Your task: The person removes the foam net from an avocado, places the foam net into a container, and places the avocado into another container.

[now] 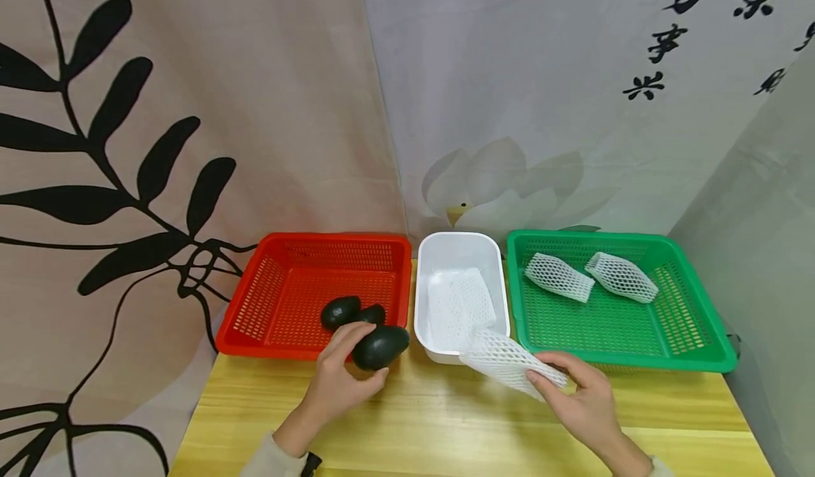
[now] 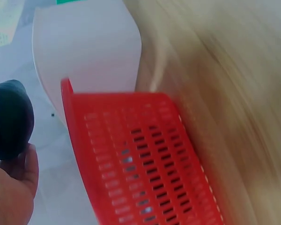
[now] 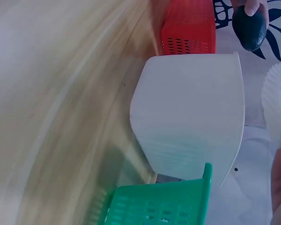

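Observation:
In the head view the left hand pinches a dark green avocado between thumb and fingers, above the front right corner of the red basket. The right hand pinches one end of a white foam net sleeve, whose other end reaches over the front of the white bin. The left wrist view has the held avocado at its left edge. In the right wrist view the sleeve is partly cut off at the right, and the left hand's avocado hangs higher up.
Two more avocados lie in the red basket. More white netting lies in the white bin. The green basket at the right holds two net-wrapped items. All three containers stand in a row on the wooden table, before a curtain.

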Available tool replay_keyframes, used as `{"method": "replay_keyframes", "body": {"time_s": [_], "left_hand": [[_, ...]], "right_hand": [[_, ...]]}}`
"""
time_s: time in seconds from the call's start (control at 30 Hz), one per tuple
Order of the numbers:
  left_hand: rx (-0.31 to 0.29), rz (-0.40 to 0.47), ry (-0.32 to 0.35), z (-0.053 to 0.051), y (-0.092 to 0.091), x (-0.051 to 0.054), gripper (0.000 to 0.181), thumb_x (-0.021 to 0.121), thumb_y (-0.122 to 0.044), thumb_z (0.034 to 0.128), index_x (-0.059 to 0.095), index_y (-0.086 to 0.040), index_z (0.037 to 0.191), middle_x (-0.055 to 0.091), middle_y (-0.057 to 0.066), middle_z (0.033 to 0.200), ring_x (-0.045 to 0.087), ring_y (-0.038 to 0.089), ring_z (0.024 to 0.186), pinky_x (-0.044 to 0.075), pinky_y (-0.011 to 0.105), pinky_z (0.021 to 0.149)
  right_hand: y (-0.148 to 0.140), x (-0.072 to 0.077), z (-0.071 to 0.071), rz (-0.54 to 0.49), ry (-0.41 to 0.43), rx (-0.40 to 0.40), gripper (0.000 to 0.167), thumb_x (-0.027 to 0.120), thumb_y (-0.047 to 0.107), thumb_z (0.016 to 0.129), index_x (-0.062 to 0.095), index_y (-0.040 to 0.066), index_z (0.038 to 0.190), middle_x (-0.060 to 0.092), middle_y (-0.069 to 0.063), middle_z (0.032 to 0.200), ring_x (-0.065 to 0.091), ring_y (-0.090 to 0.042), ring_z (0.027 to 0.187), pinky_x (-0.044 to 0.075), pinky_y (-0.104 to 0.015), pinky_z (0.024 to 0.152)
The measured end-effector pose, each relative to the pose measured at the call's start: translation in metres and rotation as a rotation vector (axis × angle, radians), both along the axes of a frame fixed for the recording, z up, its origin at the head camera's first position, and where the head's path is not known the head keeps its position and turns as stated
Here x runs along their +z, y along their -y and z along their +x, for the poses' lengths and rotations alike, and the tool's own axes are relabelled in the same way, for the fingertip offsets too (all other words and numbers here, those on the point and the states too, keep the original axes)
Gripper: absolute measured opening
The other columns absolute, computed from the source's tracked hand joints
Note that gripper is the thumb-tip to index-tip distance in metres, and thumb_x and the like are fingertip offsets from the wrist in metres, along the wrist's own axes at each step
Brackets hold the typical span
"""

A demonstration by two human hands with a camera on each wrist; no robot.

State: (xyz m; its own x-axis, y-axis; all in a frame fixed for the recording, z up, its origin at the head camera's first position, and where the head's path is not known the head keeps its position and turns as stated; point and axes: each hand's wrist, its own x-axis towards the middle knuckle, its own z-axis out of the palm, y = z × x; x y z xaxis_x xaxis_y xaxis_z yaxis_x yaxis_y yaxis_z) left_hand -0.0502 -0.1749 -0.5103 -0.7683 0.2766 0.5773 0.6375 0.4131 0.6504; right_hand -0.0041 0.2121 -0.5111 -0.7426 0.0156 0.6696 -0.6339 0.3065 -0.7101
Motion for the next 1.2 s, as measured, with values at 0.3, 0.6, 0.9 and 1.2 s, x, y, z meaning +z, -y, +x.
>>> {"method": "replay_keyframes", "body": {"time_s": [0.3, 0.6, 0.9, 1.2], "left_hand": [[0.132, 0.008, 0.026, -0.015, 0.023, 0.005, 0.068, 0.092, 0.000, 0.0669, 0.068, -0.005, 0.131, 0.065, 0.014, 0.131, 0.066, 0.030, 0.112, 0.050, 0.016, 0.096], [0.276, 0.028, 0.063, -0.029, 0.048, 0.005, 0.068, 0.097, -0.004, 0.0686, 0.069, -0.007, 0.131, 0.068, 0.009, 0.124, 0.065, 0.022, 0.106, 0.048, 0.013, 0.092], [0.407, -0.006, 0.137, -0.036, 0.065, -0.002, 0.064, 0.095, -0.011, 0.0728, 0.068, -0.006, 0.131, 0.069, 0.009, 0.124, 0.066, 0.024, 0.105, 0.051, 0.026, 0.089], [0.548, -0.068, 0.288, -0.043, 0.083, -0.010, 0.058, 0.091, -0.016, 0.0775, 0.066, -0.001, 0.128, 0.068, 0.015, 0.118, 0.064, 0.032, 0.102, 0.054, 0.051, 0.085]], "right_hand": [[0.014, 0.004, -0.014, -0.026, -0.065, -0.044, 0.039, 0.079, -0.026, 0.062, 0.074, -0.009, 0.097, 0.076, -0.016, 0.093, 0.070, -0.002, 0.091, 0.054, -0.012, 0.078], [0.025, 0.005, -0.029, -0.072, -0.107, -0.120, 0.032, 0.079, -0.025, 0.066, 0.072, -0.012, 0.094, 0.072, -0.019, 0.090, 0.065, -0.005, 0.083, 0.051, -0.012, 0.076], [0.037, 0.004, -0.040, -0.119, -0.081, -0.202, 0.037, 0.077, -0.030, 0.061, 0.071, -0.012, 0.093, 0.072, -0.021, 0.084, 0.067, -0.002, 0.078, 0.051, -0.011, 0.072], [0.052, 0.027, -0.044, -0.131, -0.020, -0.262, 0.030, 0.075, -0.030, 0.068, 0.069, -0.014, 0.093, 0.068, -0.027, 0.082, 0.066, 0.002, 0.080, 0.051, -0.010, 0.072]]}}
